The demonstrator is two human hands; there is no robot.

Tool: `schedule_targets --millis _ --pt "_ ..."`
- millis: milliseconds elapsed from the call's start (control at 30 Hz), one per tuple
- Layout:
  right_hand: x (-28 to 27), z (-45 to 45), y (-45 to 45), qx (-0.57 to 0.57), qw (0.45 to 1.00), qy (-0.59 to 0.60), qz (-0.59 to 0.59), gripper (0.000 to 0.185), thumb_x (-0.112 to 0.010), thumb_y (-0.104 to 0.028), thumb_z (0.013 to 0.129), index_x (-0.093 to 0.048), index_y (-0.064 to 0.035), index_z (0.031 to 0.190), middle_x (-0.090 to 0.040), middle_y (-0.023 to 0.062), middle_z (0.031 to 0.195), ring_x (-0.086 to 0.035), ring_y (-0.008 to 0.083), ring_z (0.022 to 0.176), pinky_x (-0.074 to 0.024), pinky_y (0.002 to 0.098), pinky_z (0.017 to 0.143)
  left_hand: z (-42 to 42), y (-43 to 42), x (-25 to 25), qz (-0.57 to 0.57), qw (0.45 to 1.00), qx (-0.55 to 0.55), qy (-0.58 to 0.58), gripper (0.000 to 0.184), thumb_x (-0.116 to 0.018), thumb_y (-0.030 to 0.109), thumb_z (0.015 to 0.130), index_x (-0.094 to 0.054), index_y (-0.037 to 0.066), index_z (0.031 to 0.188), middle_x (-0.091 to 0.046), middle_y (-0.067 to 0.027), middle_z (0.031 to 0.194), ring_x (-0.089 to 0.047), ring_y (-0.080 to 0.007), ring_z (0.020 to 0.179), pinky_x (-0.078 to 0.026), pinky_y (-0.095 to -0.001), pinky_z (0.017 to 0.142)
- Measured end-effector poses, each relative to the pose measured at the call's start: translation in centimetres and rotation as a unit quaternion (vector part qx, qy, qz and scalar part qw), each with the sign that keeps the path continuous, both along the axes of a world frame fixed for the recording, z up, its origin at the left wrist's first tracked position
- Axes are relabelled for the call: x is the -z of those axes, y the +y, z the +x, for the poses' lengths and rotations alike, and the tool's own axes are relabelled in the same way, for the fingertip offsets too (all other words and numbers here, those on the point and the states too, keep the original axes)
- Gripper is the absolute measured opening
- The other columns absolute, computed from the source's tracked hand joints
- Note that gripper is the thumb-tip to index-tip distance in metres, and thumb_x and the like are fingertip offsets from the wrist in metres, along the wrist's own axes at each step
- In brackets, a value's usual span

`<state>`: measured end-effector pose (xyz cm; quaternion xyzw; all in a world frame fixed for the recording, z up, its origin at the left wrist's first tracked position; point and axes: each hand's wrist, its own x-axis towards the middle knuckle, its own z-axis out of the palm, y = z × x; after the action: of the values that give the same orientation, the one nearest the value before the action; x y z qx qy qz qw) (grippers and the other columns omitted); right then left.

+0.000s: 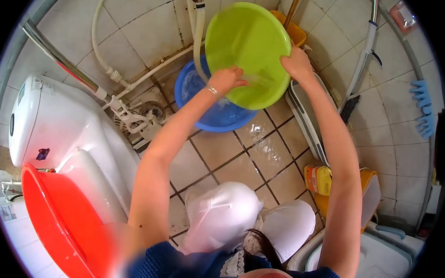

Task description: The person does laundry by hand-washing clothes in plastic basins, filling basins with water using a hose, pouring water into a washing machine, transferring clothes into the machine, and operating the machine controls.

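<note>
A green basin (258, 37) is tilted up over a blue basin (228, 120) on the tiled floor. My right hand (297, 64) grips the green basin's right rim. Over the green basin's lower left part is my left hand (226, 80), its fingers curled toward the inside; a blurred, clear streak lies just beyond the fingertips, and what it is I cannot make out. Water shows inside the blue basin, with a pale hose (198, 45) hanging down into it.
A white toilet (100, 130) stands at the left, with a red basin (68, 217) in front. Pipes run along the back wall. At the right are a leaning grey-white panel (309, 125), yellow bottles (319, 179) and a blue rack (422, 109). The floor tiles (215, 148) look wet.
</note>
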<state>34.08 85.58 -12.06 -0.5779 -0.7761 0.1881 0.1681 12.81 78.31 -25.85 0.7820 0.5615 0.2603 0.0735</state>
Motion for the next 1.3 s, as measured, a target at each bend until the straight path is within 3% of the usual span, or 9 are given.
schedule_targets --millis 267,367,467,567,767,1067,1167,1233,1300 --pt "-1.4 0.6 -3.9 -0.056 0.966 -0.171 0.186 0.082 -0.057 -0.007 0.073 -0.023 -0.0202 0.147 -0.039 0.0219 0.139 -0.063 0.0404 0.078 -0.0532 0.0439 0.071 -5.9 -2.6 3.6 0.085 0.928 -0.252 -0.262 0.033 -0.062 0.032 0.086 -0.057 0.0 0.083 -0.058 -0.0211 0.082 -0.054 -0.0409 0.075 -0.044 -0.0442 0.065" --pt "-1.5 2.3 -3.8 -0.107 0.941 -0.238 0.218 0.089 -0.058 -0.002 0.069 -0.023 -0.0289 0.146 -0.033 0.016 0.146 -0.064 0.0356 0.069 -0.0542 0.0401 0.063 -8.2 -4.2 3.1 0.108 0.843 -0.31 -0.426 0.022 -0.055 0.022 0.093 -0.062 0.003 0.086 -0.058 -0.0052 0.066 -0.052 -0.011 0.056 -0.042 -0.0274 0.053" --pt "-1.6 3.5 -3.4 -0.185 0.889 -0.308 0.283 0.096 -0.059 0.003 0.063 -0.026 -0.0339 0.145 -0.034 0.0107 0.147 -0.064 0.0297 0.065 -0.0542 0.0358 0.059 -10.0 -4.5 2.0 0.133 0.836 -0.259 -0.466 0.031 -0.051 0.028 0.094 -0.064 0.003 0.08 -0.051 -0.0013 0.059 -0.047 -0.0081 0.054 -0.038 -0.0243 0.051" --pt "-1.7 2.6 -3.4 -0.255 0.837 -0.336 0.348 0.098 -0.059 0.005 0.061 -0.029 -0.0371 0.144 -0.035 0.0065 0.147 -0.061 0.0228 0.069 -0.0494 0.0317 0.06 -9.4 -4.4 -1.5 0.085 0.901 -0.18 -0.385 0.028 -0.054 0.027 0.091 -0.065 0.004 0.082 -0.055 -0.0037 0.064 -0.05 -0.0104 0.055 -0.041 -0.0257 0.053" --pt "-1.8 -0.7 -2.8 -0.344 0.762 -0.32 0.445 0.097 -0.059 0.006 0.061 -0.033 -0.04 0.142 -0.036 0.0027 0.148 -0.058 0.0156 0.074 -0.0425 0.0283 0.063 -7.6 -2.7 -3.7 0.13 0.967 -0.101 -0.193 0.031 -0.067 0.032 0.082 -0.064 0.003 0.092 -0.062 -0.0141 0.084 -0.059 -0.0345 0.075 -0.048 -0.0374 0.067" --pt "-4.5 4.9 -2.2 -0.337 0.824 -0.228 0.394 0.083 -0.062 -0.003 0.069 -0.037 -0.0405 0.139 -0.034 -0.0011 0.148 -0.063 0.0215 0.09 -0.0524 0.0311 0.067 -8.4 -3.0 4.2 -0.06 0.986 -0.157 -0.015 0.039 -0.063 0.042 0.083 -0.066 0.003 0.087 -0.063 -0.0202 0.086 -0.06 -0.0384 0.079 -0.047 -0.0458 0.068" --pt "-5.3 9.1 -5.3 -0.224 0.849 -0.242 0.413 0.089 -0.065 -0.008 0.064 -0.034 -0.0432 0.14 -0.039 0.0039 0.145 -0.063 0.0193 0.083 -0.0502 0.0307 0.066 -7.0 -1.1 11.5 -0.112 0.977 -0.082 0.159 0.036 -0.067 0.042 0.079 -0.066 0.005 0.081 -0.065 -0.0166 0.077 -0.063 -0.0351 0.076 -0.05 -0.0451 0.064" --pt "-5.7 12.1 -8.1 -0.125 0.885 -0.238 0.38 0.08 -0.066 -0.017 0.068 -0.036 -0.0421 0.138 -0.043 0.0063 0.141 -0.064 0.0215 0.09 -0.0515 0.0354 0.072 -6.3 -1.0 17.1 -0.053 0.995 -0.002 0.085 0.038 -0.068 0.045 0.077 -0.067 0.007 0.08 -0.066 -0.0152 0.08 -0.065 -0.0328 0.078 -0.052 -0.0442 0.064" --pt "-5.9 16.4 -10.8 -0.023 0.916 -0.163 0.365 0.071 -0.066 -0.019 0.071 -0.044 -0.0395 0.135 -0.053 0.0077 0.132 -0.065 0.0216 0.092 -0.0523 0.0344 0.073 -2.0 -1.5 14.1 -0.154 0.959 0.0 0.238 0.04 -0.068 0.05 0.075 -0.069 0.011 0.083 -0.066 -0.0145 0.082 -0.066 -0.0327 0.08 -0.053 -0.0448 0.064"
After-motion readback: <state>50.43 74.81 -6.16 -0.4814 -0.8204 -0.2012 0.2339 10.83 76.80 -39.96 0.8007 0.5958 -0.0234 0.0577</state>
